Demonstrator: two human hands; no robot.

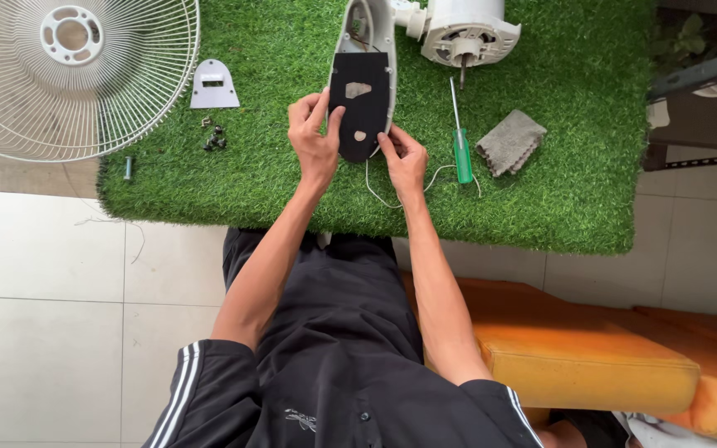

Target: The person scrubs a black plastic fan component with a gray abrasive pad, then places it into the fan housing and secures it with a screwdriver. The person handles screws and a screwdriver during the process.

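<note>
Both hands share one thing: the left hand [313,137] pinches the left edge of a flat black panel [360,104] with rounded ends, thumb on its face, while the right hand [404,162] pinches its lower right edge with the fingertips. So each grip is grasping the panel, not released. The panel is matte, with two irregular cut-outs showing pale material beneath, and it lies over the long white plastic fan housing [368,37], covering its nearer half. One thin white wire [379,195] loops out below the panel. Right of the panel lie one green-handled screwdriver [460,137] and, further right, one folded grey cloth [511,142]; above them sits one white fan motor [462,31]. Left of the panel are one small grey arched plate [213,85], a small cluster of dark screws [214,139], and one round white wire fan guard [72,70]. All rest on a green artificial turf mat [574,191] over pale floor tiles [43,315]. An orange cushion [591,357] sits beside the person's dark trousers.
</note>
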